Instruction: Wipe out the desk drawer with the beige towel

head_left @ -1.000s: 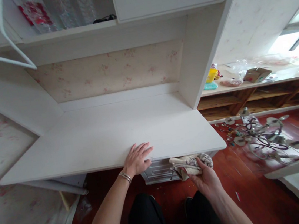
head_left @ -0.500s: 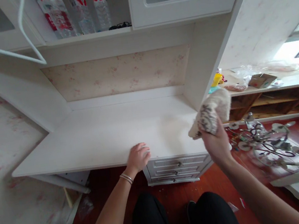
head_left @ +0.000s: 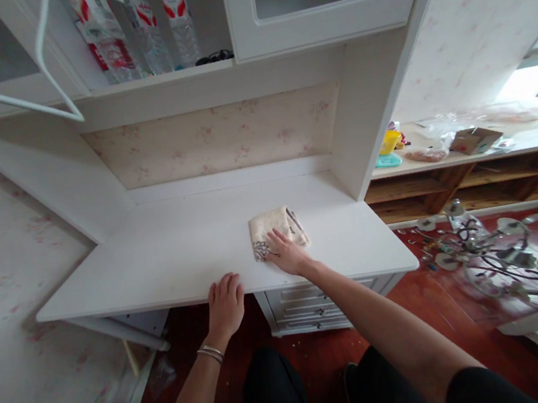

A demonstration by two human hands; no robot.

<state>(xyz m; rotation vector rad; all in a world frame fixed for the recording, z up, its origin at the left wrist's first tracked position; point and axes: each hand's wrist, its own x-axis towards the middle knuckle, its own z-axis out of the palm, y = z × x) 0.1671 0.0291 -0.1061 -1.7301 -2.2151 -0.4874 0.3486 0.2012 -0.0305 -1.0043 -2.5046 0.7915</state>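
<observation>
A folded beige cloth with a dark printed pattern lies on the white desk, right of its middle. My right hand rests on the cloth's near part, fingers stretched out and pressed down over it. At the desk's front edge is my left hand, its fingertips laid over the edge and the fingers extended, with nothing held. A bracelet circles the left wrist.
Overhead, a cabinet shelf holds several plastic bottles. A white hanger hangs at upper left. Drawers stand under the desk. At right, a chandelier lies on the floor below a cluttered counter.
My right hand has brought the cloth from above the desk's right end leftward and down onto the desktop, and its fingers now lie flat. My left hand has slid left along the edge.
</observation>
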